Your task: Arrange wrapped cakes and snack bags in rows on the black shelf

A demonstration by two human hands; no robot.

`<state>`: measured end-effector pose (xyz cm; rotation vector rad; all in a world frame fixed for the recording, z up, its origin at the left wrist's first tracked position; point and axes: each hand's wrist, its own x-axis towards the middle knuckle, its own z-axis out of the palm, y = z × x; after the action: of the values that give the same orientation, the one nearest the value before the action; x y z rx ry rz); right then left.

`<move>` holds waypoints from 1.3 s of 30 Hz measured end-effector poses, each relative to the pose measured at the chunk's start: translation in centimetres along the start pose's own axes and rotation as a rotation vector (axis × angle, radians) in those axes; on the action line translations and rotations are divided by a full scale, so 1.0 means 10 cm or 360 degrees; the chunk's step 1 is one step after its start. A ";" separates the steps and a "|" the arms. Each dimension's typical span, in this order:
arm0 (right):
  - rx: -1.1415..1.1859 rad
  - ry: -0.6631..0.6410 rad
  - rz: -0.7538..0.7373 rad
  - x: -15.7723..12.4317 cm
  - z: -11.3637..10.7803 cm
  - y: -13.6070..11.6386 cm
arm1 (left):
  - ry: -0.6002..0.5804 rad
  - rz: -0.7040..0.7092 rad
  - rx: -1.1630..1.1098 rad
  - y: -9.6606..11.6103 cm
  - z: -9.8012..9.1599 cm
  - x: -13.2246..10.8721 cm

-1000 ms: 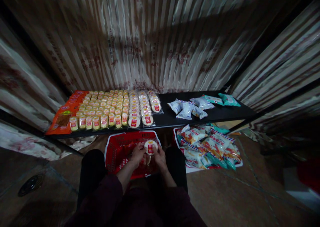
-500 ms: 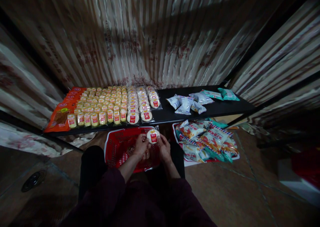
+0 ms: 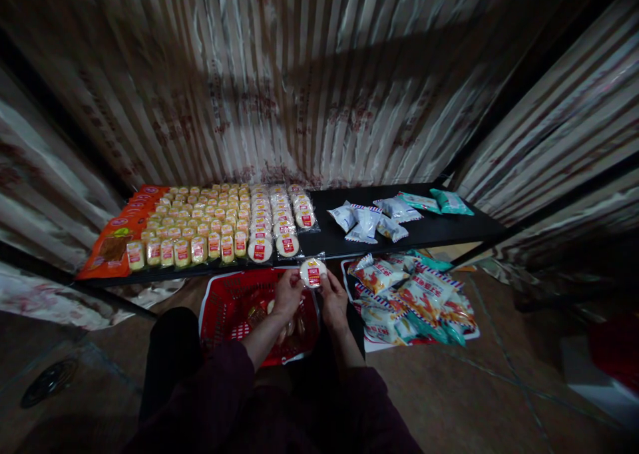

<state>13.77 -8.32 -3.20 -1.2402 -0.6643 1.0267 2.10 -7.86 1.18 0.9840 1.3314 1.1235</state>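
A round white cracker in a clear wrapper, with a red label, is held upright between my two hands. My left hand pinches its left edge, and my right hand grips the right side. Below them sits a red basket with several more wrapped pieces in it, partly hidden by my left hand and forearm. Just ahead on the black shelf, similar round wrapped crackers stand in overlapping rows.
Left of the crackers are rows of small yellow wrapped cakes and orange packets. White-blue packets and green packets lie on the shelf's right part. A second basket full of snack bags stands below. A striped curtain hangs behind.
The view has tilted, so the shelf sits slightly lower in it. The cracker has moved slightly right, toward the gap beside the rows, still in both hands.
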 end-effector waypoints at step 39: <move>-0.0024 -0.0057 -0.0208 0.96 0.29 -0.40 | 0.0231 0.0518 0.0368 0.34 0.43 0.56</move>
<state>16.41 1.57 0.23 -1.1781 -0.7720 0.9388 5.78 -1.36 3.46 1.3461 1.4766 1.3250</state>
